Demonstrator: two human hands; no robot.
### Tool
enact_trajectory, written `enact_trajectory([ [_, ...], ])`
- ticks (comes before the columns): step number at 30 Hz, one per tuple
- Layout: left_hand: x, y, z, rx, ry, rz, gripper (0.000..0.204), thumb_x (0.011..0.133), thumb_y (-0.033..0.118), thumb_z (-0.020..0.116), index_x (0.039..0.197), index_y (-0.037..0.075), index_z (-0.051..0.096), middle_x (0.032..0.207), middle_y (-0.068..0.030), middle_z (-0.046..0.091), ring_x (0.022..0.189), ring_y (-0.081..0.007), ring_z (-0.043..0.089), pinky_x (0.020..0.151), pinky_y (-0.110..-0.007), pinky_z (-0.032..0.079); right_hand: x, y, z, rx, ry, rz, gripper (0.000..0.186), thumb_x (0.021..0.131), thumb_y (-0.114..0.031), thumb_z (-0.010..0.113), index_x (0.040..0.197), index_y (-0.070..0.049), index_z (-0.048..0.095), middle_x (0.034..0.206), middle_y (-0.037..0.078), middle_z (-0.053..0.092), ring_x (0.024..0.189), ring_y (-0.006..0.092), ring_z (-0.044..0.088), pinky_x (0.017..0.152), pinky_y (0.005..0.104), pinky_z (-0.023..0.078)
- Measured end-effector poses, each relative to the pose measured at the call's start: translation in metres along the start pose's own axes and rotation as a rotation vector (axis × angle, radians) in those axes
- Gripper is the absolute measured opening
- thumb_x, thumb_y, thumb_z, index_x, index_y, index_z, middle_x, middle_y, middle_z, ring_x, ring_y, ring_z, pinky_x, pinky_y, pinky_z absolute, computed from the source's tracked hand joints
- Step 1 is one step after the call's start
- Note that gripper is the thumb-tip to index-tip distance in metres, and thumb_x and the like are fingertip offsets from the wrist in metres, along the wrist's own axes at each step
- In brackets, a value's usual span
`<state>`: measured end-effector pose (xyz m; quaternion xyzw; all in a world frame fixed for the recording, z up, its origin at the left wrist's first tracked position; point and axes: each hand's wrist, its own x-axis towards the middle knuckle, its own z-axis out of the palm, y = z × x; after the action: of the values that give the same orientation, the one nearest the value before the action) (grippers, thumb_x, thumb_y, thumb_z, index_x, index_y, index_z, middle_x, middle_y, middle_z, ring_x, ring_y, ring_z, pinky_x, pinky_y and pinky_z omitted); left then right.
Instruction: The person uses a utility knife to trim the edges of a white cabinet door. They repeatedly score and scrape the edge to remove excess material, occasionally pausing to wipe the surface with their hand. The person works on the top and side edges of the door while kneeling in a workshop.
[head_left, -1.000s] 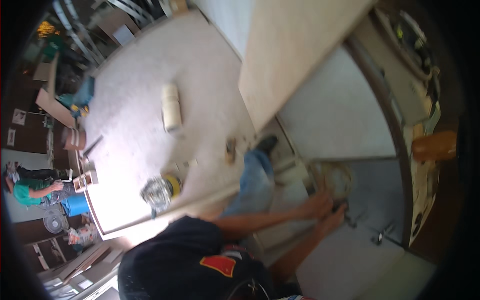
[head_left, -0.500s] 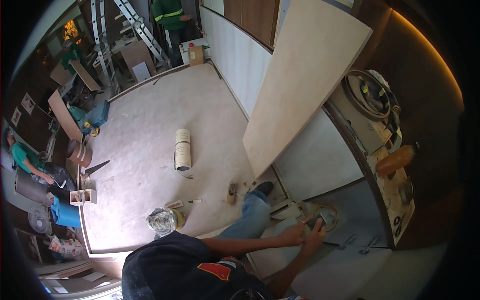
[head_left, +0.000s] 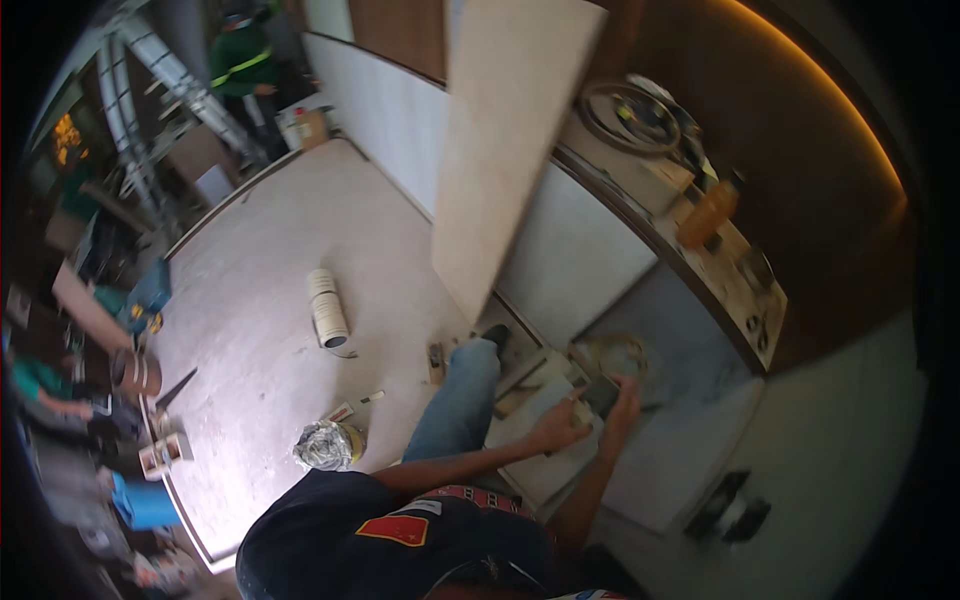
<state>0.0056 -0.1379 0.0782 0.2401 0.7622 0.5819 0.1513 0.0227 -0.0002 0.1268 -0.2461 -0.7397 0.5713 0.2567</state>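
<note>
My right hand grips a dark, flat rectangular thing, about phone-sized, by its right side. Curled up close beside it is my left hand, its fingertips at the thing's near left edge. Whether the left fingers pinch something small is blurred. Both hands are above pale panels at the right of the large work surface. A roll of tape, yellowish and ring-shaped, lies just past the hands.
The big pale tabletop carries a cream cylinder, a foil-covered can and a wooden plane. A tall board leans at its far right. An orange bottle stands on the right ledge. Co-workers are at the far left.
The view has swung to the right, so the scene sits farther left. My hands have come up and nearer with the dark flat thing, whose broad face now shows more.
</note>
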Motion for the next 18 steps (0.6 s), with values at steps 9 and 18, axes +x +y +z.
enact_trajectory([
  [9,-0.022,0.055,-0.015,-0.109,-0.096,-0.09,0.078,0.082,0.023,0.075,0.147,0.002,0.036,0.123,-0.0227,0.061,0.113,-0.0341,0.061,0.097,-0.04,0.047,-0.002,-0.014,-0.023,0.25,0.046,0.048,0.041,0.105,-0.038,0.051,0.104,-0.001,0.068,0.09,0.004,0.067,0.082,0.0122,0.062,0.074,0.027,0.049],
  [18,-0.045,0.04,-0.031,-0.334,0.021,-0.128,0.07,0.083,0.014,0.075,0.143,-0.002,0.041,0.118,-0.014,0.06,0.107,-0.0211,0.058,0.096,-0.032,0.046,-0.008,-0.028,-0.029,0.192,-0.032,-0.009,0.037,0.105,-0.034,0.049,0.104,-0.002,0.068,0.088,0.004,0.068,0.074,0.0107,0.062,0.066,0.0238,0.045],
])
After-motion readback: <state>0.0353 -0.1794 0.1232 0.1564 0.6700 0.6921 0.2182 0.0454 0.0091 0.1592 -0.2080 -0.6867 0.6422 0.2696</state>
